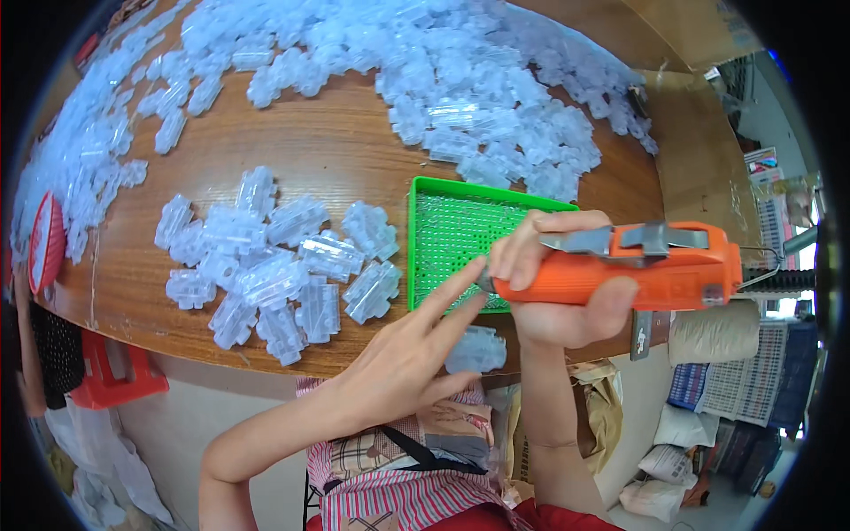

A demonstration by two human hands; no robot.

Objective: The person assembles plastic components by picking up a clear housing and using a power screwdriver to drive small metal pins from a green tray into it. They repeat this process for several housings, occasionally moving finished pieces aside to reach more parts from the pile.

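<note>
My right hand [567, 305] is wrapped round an orange electric screwdriver [611, 276] with a metal clip along its upper side. The tool lies roughly level over the green tray [413, 243], its nose pointing left. My left hand [412, 350] reaches up from below with fingers stretched and the thumb apart. Its index fingertip comes close to the screwdriver's nose; whether it touches cannot be made out. Small silvery pieces, likely screws, lie in the tray. A clear plastic part [476, 350] rests at the table edge, beside my left hand and partly covered by it.
A group of clear plastic parts [266, 257] lies left of the tray on the wooden table [328, 146]. Large heaps of similar parts [496, 97] fill the far side. A red basket [47, 243] stands at the left; cardboard [704, 150] rises at the right.
</note>
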